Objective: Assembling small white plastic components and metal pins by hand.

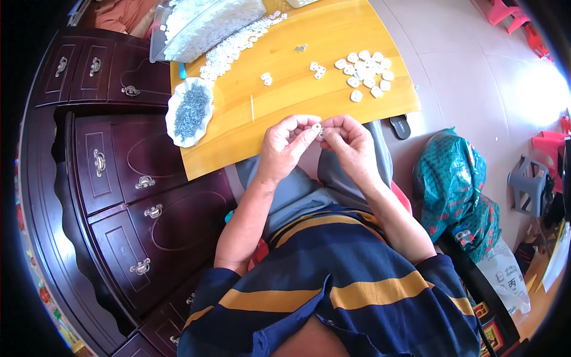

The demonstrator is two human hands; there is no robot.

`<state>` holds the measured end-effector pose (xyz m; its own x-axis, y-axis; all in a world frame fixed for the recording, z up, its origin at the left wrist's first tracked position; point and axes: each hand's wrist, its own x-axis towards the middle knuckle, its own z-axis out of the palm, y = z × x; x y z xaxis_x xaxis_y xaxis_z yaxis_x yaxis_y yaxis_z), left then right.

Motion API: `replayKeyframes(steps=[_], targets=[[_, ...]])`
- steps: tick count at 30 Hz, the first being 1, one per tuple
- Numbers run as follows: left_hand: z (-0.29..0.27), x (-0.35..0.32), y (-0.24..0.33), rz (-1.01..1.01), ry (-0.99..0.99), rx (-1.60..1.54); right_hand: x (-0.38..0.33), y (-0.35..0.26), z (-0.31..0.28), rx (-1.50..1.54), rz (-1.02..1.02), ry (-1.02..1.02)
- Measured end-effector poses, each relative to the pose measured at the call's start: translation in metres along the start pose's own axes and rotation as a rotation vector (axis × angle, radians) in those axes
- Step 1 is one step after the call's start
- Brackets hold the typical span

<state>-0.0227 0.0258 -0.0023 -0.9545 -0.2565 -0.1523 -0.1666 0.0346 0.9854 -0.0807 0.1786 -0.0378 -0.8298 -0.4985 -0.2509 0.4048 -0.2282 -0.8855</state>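
Note:
Just off the near edge of the wooden table, my left hand [284, 147] and my right hand [352, 149] meet fingertip to fingertip. Both are closed in a pinch on a small white plastic piece [319, 130], partly hidden by the fingers. Farther back on the table lie small groups of like white pieces, one [266, 78] left of centre and one [317, 71] right of centre. A larger cluster of rounded white pieces [369, 71] is spread at the right. A thin pale stick [252, 108] rests on the wood left of my hands.
At the table's left, a scalloped white dish [208, 119] holds many small grey metal bits. Behind it stands a clear bin [205, 35] full of white pieces, with loose pieces [229, 52] spilled alongside. Dark wooden drawers [148, 160] flank the left; a green bag [450, 178] sits right.

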Motion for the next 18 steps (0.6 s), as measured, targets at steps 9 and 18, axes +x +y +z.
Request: replayKeyframes(steps=[9, 18], targets=[[-0.001, 0.002, -0.008, 0.072, 0.000, -0.011, -0.002, 0.001, 0.003, 0.095, 0.061, -0.012], [0.000, 0.002, 0.007, 0.185, -0.043, 0.247, 0.002, -0.001, -0.006, 0.211, 0.193, -0.098]])
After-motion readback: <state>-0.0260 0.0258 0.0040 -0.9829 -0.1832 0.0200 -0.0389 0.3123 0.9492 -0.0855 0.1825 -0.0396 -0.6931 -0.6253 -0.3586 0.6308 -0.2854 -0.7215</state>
